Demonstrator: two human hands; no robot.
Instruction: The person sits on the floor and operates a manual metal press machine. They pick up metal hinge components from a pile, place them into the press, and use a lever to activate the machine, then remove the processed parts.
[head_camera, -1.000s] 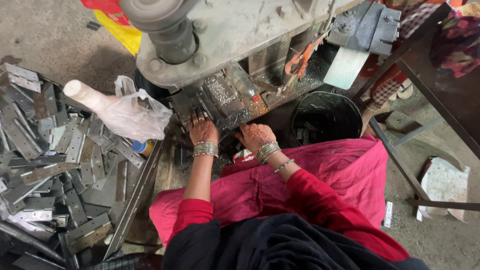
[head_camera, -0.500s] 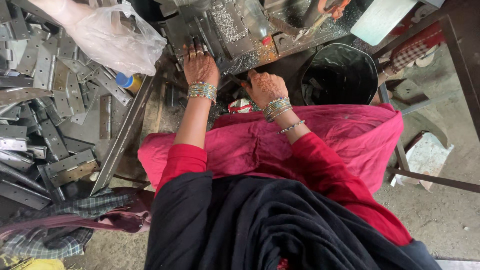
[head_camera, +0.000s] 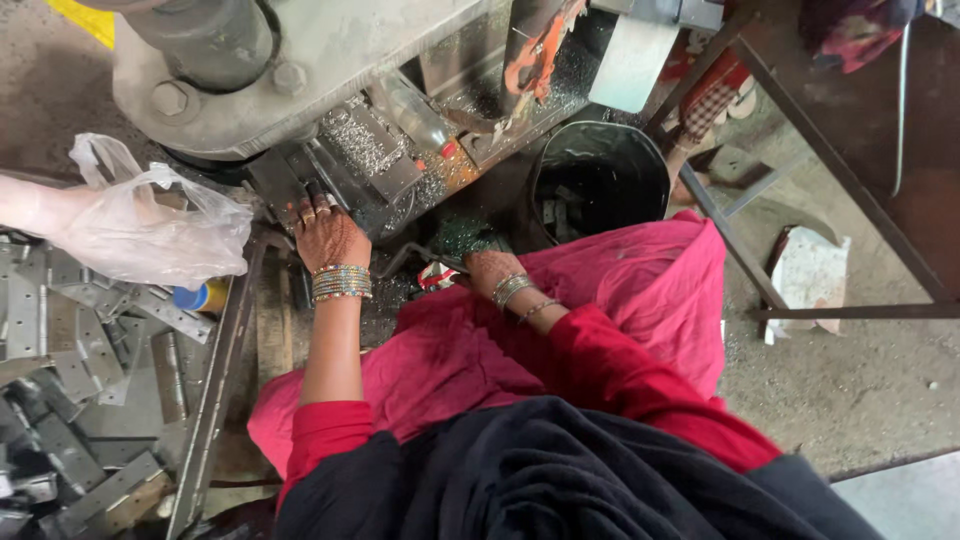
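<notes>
Reaching in, left hand (head_camera: 325, 232) lies flat on one metal strip (head_camera: 280, 190); right hand (head_camera: 490, 270), grip unclear, beside one black bucket (head_camera: 600, 180).

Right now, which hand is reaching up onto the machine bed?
The left hand, fingers up on the grey press bed. The right hand sits lower, at the pink cloth.

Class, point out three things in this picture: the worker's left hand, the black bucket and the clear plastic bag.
left hand (head_camera: 325, 232): head view, back of the hand.
black bucket (head_camera: 640, 165): head view, right rim.
plastic bag (head_camera: 150, 235): head view, middle of the bag.
</notes>
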